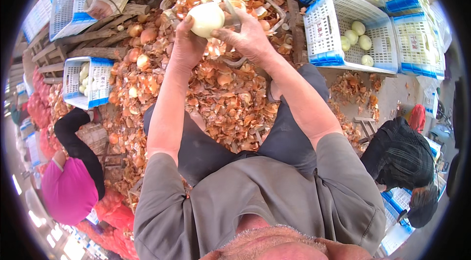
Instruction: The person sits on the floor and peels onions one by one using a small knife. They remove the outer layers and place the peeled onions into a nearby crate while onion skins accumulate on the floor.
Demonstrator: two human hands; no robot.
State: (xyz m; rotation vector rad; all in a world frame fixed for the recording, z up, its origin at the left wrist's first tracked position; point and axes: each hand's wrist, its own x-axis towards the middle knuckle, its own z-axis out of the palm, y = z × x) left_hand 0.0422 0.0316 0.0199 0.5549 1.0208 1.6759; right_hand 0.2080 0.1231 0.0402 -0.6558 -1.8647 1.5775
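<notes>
A peeled white onion (207, 20) is held up over a tray (282, 17) heaped with onion skins. My left hand (188, 44) grips the onion from the left and below, its thumb on the side. My right hand (254, 37) is closed around a thin, curved, blurred blade (233, 12), whose handle is hidden in the fingers. The right thumb touches the lower right of the onion. Brown onion skins (235, 101) cover the floor between my knees. Unpeeled onions (148, 35) lie among the skins to the left of my left hand.
At right stands a white-and-blue plastic crate (323, 35) holding several peeled onions (352, 37), beside fuller crates (415, 44). A smaller crate (88, 83) and wooden poles (97, 53) are at left. One person (70, 190) sits at left, another (403, 153) at right.
</notes>
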